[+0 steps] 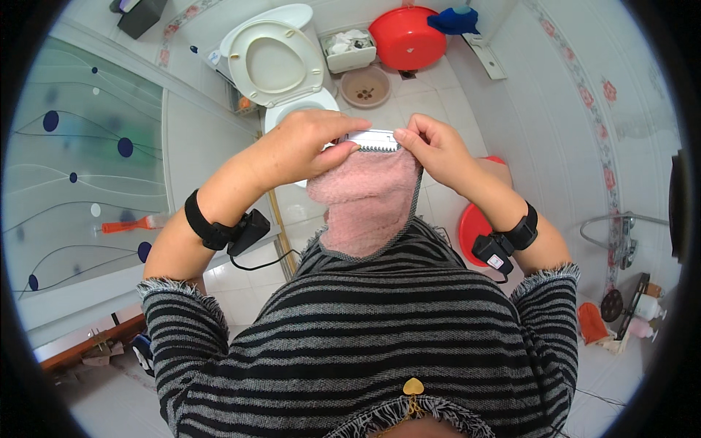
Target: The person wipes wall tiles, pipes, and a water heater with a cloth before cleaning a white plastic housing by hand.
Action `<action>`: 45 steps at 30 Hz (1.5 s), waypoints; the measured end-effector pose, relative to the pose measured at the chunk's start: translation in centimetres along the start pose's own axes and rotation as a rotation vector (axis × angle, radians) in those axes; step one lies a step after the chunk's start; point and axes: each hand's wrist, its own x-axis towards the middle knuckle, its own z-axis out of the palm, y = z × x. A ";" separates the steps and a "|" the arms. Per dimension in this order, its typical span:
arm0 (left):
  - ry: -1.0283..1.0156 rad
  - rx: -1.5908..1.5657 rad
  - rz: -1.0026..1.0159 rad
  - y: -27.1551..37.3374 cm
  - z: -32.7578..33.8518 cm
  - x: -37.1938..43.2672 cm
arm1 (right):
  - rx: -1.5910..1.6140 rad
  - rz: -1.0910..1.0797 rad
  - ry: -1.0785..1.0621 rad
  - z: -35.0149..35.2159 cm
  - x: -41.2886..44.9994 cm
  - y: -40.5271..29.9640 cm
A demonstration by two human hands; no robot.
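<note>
A pink plush cloth (367,205) with grey overlocked edging hangs from my hands in front of my striped top. Along its upper edge lies a flat white strip (377,137) with thin dark lines on it; grey zigzag stitches show against its lower side. My left hand (315,139) pinches the strip and the cloth's edge between thumb and fingers at the left end. At the right end, my right hand (435,143) grips the cloth's corner, thumb against the strip. The fingers hide both ends of the strip.
Beyond my left hand stands a toilet (276,63) with its lid raised. A waste bin (350,50), a basin of water (365,86) and a red tub (408,38) are on the floor ahead. At left is a patterned glass panel (93,164); a shower mixer (624,241) projects at right.
</note>
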 end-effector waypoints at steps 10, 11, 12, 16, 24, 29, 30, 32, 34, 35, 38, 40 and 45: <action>0.033 -0.611 -0.473 0.1 -0.7 -1.7 | 0.290 0.122 -0.213 1.7 1.1 -2.4; 0.035 -0.611 -0.474 0.1 -0.8 -1.7 | 0.289 0.121 -0.215 1.9 1.1 -2.8; -0.010 -0.720 -0.528 -0.1 -0.8 -1.6 | 0.331 0.114 -0.213 2.3 1.0 -3.1; -0.076 -0.815 -0.602 -0.5 -0.9 -1.7 | 0.301 0.071 -0.251 2.4 1.4 -2.6; -0.010 -0.405 -0.560 -0.7 -0.2 -2.6 | 0.141 -0.002 -0.136 4.5 2.0 -2.0; -0.047 -0.373 -0.540 -1.8 -0.6 -3.4 | 0.058 0.013 -0.133 5.0 2.3 -2.4; -0.038 -0.417 -0.534 -2.3 -0.5 -3.5 | 0.125 0.036 -0.176 5.0 2.4 -2.4; -0.028 -0.461 -0.528 -2.4 -0.7 -3.8 | 0.191 0.059 -0.219 4.9 2.4 -2.7; -0.147 -0.552 -0.586 -2.3 -1.1 -3.8 | 0.172 0.104 -0.245 4.9 2.2 -2.9; -0.146 -0.553 -0.586 -2.6 -0.9 -4.1 | 0.171 0.104 -0.245 5.1 2.2 -2.9; -0.029 -0.630 -0.497 -3.8 0.2 -5.1 | 0.188 0.089 -0.214 6.1 2.0 -2.1; -0.033 -0.676 -0.520 -4.4 0.8 -5.6 | 0.228 0.064 -0.175 6.7 2.0 -1.4; -0.037 -0.667 -0.579 -4.6 1.5 -6.0 | 0.086 0.089 -0.185 7.3 1.9 -0.1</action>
